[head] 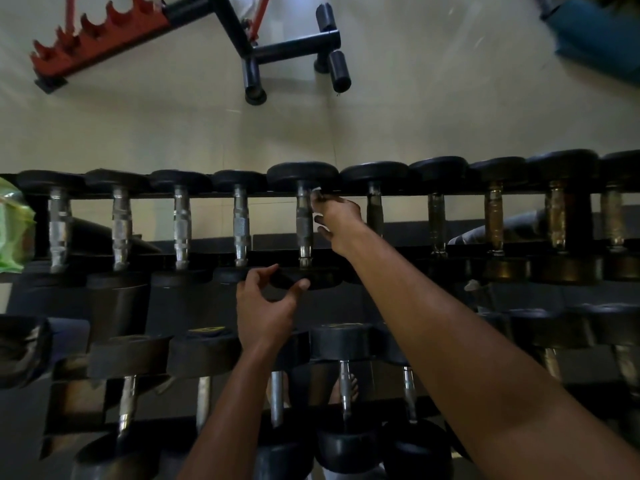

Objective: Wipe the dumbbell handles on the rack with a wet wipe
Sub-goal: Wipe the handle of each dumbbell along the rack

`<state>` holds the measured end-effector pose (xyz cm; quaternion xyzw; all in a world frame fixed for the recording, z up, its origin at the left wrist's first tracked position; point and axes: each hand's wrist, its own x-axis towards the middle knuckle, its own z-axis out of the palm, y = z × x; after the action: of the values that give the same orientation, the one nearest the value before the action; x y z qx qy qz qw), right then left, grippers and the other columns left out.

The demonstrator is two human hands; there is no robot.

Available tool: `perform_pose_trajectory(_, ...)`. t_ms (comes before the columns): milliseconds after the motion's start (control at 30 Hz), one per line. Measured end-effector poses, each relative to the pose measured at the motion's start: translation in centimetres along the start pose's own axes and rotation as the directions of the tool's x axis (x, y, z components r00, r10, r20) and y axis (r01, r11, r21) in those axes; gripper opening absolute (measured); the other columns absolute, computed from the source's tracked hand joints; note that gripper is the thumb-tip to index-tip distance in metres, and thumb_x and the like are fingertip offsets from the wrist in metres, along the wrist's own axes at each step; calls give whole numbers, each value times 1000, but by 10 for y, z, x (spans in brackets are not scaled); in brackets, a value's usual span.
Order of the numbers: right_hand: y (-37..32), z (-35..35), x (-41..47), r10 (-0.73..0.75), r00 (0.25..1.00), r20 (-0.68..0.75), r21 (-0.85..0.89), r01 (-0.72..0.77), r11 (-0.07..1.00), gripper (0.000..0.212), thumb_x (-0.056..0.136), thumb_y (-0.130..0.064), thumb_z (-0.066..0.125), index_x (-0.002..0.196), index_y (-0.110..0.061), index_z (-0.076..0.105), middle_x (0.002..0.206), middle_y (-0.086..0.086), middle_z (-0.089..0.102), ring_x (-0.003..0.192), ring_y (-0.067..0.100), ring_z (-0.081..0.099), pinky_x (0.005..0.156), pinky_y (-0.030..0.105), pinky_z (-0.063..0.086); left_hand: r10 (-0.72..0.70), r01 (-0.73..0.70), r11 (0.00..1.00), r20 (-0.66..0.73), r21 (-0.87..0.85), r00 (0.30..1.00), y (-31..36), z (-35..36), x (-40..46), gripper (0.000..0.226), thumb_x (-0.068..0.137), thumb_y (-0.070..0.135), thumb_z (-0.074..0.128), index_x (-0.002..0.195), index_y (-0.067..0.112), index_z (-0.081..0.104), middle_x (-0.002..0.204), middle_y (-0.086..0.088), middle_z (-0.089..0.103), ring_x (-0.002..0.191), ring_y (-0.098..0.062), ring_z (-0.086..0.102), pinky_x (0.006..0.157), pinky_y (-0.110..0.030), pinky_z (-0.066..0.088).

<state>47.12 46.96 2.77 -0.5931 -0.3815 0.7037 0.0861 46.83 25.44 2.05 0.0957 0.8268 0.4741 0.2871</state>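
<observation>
A long black rack holds a top row of black dumbbells with metal handles. My right hand reaches over the rack and holds a white wet wipe against the right side of the handle of the fifth dumbbell from the left. My left hand hovers at that dumbbell's near head, thumb and fingers spread and loosely curved, the fingertips at the head's edge. Whether they touch it I cannot tell. The handles to the right look dull and brownish.
A lower row of dumbbells sits under my arms. A green plastic packet lies at the rack's left end. Beyond the rack, on the pale floor, stand a red and black bench frame and a blue object.
</observation>
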Motion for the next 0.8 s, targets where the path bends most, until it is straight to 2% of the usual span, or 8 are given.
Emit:
perform_pose_trajectory(100, -8, 1, 2, 34, 999, -33, -67, -37, 997, 22, 96, -29, 78, 114, -17, 76, 103, -3, 67, 80, 12, 52, 73, 30, 45, 4, -4, 1000, 0, 14, 1000, -1, 0, 0, 52, 81, 41, 93, 124, 35, 64, 131, 6, 56, 116, -8, 56, 79, -13, 40)
perform_pose_trajectory(167, -10, -1, 5, 42, 999, -33, -129, -46, 991, 22, 95, -29, 79, 112, -16, 77, 104, 1, 65, 79, 13, 46, 77, 31, 44, 1, -1, 1000, 5, 19, 1000, -2, 0, 1, 53, 81, 41, 93, 125, 33, 64, 132, 6, 56, 117, -8, 56, 78, -11, 38)
perform_pose_trajectory(267, -1, -7, 7, 21, 999, -38, -260, -30, 965, 34, 88, -41, 84, 114, -19, 76, 121, 6, 71, 91, 19, 53, 91, 38, 52, 13, -13, 1000, 9, 22, 1000, -3, -1, 3, 53, 80, 40, 93, 124, 33, 65, 133, 4, 59, 118, -7, 57, 80, -11, 39)
perform_pose_trajectory(367, 9, -14, 6, 2, 999, -38, -415, -18, 909, 44, 90, -48, 82, 116, -15, 72, 117, 6, 70, 91, 19, 57, 91, 39, 53, 14, -14, 1000, -6, 17, 1000, -4, -1, 3, 51, 79, 40, 94, 121, 34, 65, 130, 4, 59, 116, -8, 59, 82, -14, 42)
perform_pose_trajectory(467, 14, -26, 8, -62, 998, 30, -475, 69, 877, 26, 100, -26, 73, 117, -7, 71, 110, 5, 68, 77, 9, 56, 66, 20, 48, 13, -13, 1000, -8, 24, 1000, -3, 1, 3, 51, 80, 41, 94, 122, 34, 65, 131, 5, 58, 120, -11, 59, 85, -20, 44)
perform_pose_trajectory(533, 18, -29, 8, -75, 995, 58, -537, 95, 838, 19, 102, -17, 68, 115, -5, 72, 107, 4, 66, 70, 4, 54, 54, 16, 43, 12, -12, 1000, -5, 23, 1000, -3, 1, 2, 52, 81, 40, 93, 124, 33, 65, 132, 5, 57, 120, -11, 58, 89, -23, 45)
perform_pose_trajectory(667, 27, -28, 2, -35, 999, 0, -684, 25, 729, 22, 99, -34, 75, 99, -14, 65, 102, 3, 68, 90, 15, 61, 75, 30, 45, 11, -11, 1000, 1, 25, 1000, -1, -1, 1, 53, 82, 39, 93, 125, 32, 64, 134, 4, 56, 119, -10, 56, 94, -28, 45)
perform_pose_trajectory(800, 29, -29, 1, -33, 998, 50, -731, 59, 680, 19, 97, -32, 77, 105, -15, 74, 104, 3, 72, 100, 18, 65, 68, 31, 43, 17, -17, 1000, 6, 26, 1000, -1, -1, 1, 53, 82, 41, 92, 125, 33, 63, 134, 6, 55, 120, -9, 56, 88, -23, 43)
